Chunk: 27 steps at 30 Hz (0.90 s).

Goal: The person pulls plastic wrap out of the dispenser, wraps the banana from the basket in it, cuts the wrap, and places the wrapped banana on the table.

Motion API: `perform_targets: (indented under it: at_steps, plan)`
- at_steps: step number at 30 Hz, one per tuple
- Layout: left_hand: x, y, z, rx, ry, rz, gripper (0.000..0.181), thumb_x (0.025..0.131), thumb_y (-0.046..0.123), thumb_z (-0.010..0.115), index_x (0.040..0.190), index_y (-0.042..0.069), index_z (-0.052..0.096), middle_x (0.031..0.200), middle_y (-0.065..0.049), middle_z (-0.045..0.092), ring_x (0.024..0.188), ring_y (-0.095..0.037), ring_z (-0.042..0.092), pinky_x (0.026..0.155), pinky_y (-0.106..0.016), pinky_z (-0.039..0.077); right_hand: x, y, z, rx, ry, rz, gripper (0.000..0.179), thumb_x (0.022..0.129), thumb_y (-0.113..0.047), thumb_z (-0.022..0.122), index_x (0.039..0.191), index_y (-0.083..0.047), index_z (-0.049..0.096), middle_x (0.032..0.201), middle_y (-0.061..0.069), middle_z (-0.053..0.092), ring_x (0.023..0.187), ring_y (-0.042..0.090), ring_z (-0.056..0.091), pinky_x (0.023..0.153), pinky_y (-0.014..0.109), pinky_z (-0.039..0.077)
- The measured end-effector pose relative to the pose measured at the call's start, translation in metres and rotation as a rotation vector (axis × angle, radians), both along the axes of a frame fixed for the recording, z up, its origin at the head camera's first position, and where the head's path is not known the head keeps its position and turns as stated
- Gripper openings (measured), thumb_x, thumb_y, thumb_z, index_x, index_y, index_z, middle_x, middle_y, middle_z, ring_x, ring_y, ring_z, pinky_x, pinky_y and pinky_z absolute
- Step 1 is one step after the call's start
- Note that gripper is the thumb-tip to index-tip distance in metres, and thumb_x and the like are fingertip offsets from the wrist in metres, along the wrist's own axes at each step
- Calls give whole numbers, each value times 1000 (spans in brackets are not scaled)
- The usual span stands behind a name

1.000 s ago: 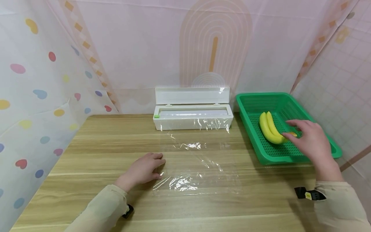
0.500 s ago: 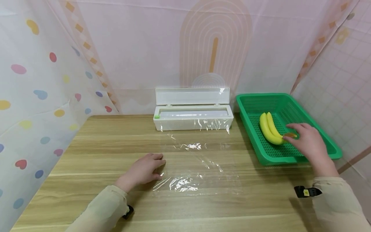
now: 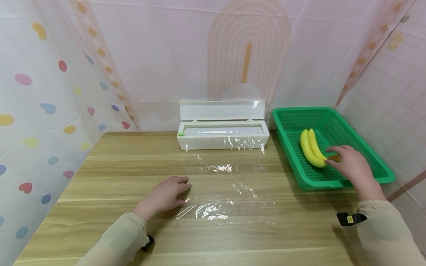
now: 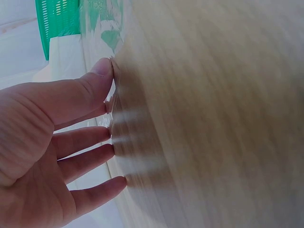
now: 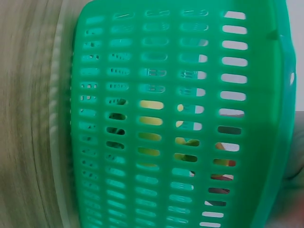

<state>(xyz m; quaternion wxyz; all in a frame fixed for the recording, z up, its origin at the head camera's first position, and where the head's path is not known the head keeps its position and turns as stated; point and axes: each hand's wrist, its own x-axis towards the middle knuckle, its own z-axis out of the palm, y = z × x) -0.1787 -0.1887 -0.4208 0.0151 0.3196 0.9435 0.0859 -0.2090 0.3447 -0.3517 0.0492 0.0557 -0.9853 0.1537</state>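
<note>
green basket (image 3: 314, 184) surrounds bananas (image 3: 313, 158), white box (image 3: 216, 142) just beside it

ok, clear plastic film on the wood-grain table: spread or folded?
Spread, though wrinkled: the clear plastic film runs from the white rectangular box across the wood-grain table, with glints marking creases.

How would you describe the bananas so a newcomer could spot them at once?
On the wooden table, find the green basket at the far right. Inside, by the right hand, lie two curved bananas side by side. They are bright yellow and the only fruit in view.
</note>
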Motion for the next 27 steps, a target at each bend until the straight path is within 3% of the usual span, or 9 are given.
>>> perform_targets:
  at_steps: [15, 27]
  plan:
    - [-1, -1, -5, 2, 8, 0, 57, 76, 22, 85, 123, -2, 66, 133, -26, 56, 118, -45, 54, 101, -55, 44, 0, 9, -7, -23, -26, 24, 34, 94, -6, 62, 122, 14, 57, 114, 39, 52, 103, 54, 48, 85, 66, 41]
    - [1, 1, -1, -5, -4, 7, 57, 76, 22, 85, 124, -2, 65, 133, -26, 56, 119, -45, 53, 100, -55, 44, 6, 13, -13, -82, 94, -6, 23, 97, 2, 56, 118, 11, 59, 114, 38, 49, 98, 52, 47, 75, 63, 42]
